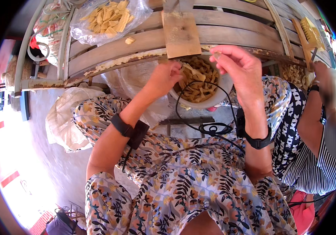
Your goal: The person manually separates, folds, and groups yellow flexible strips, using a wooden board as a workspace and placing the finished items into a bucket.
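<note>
Between my knees stands a white bucket [197, 103] holding many curled, yellowish dried strips [198, 89]. My left hand [167, 77] is at the bucket's left rim, its fingers bent; whether something small is in them is hidden. Over the bucket's right side is my right hand [238, 69], raised, with thumb and forefinger nearly together. I cannot tell whether they pinch anything. A small wooden board [182, 35] lies on the slatted wooden bench [238, 36], its near end jutting out above the bucket. Part of the bucket's opening lies behind my hands and a looped black cable [179, 108].
Flat yellow pieces [110, 17] fill a clear plastic bag [81, 30] on the bench, with one loose piece [130, 40] nearby. Another person's hand [320, 70] is at a wooden strip [303, 44] on the right. A whitish sack [68, 117] lies on the floor left.
</note>
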The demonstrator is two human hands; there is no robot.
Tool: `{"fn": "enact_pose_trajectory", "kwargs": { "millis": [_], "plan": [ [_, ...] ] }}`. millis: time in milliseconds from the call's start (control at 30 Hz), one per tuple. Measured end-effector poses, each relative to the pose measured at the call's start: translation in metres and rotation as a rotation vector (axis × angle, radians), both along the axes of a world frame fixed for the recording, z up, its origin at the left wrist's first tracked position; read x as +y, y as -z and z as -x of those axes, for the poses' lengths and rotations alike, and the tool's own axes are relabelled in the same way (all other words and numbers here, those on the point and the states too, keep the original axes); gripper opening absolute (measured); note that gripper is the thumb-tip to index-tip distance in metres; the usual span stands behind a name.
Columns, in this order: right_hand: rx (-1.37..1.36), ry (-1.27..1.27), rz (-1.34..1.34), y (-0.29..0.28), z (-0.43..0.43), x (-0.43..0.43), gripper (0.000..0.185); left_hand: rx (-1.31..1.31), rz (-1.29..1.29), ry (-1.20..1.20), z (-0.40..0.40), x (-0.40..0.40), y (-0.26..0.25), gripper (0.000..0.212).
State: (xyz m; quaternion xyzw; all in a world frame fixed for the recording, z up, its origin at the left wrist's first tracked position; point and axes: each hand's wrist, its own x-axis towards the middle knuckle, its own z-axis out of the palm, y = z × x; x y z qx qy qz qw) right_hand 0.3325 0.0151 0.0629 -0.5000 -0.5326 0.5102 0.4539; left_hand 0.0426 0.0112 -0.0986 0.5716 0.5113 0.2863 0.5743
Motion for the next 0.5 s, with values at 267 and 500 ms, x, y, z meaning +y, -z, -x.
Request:
{"fn": "enact_pose_trajectory", "kwargs": {
  "millis": [267, 500],
  "plan": [
    [0.132, -0.069, 0.034, 0.024, -0.023, -0.015, 0.016, 1.019, -0.341, 0.101, -0.046, 0.011, 0.072, 0.030],
    [-0.168, -0.157, -0.175, 0.075, -0.050, 0.005, 0.031, 0.118, -0.118, -0.018, -0.052, -0.032, -0.062, 0.017]
  ]
}}
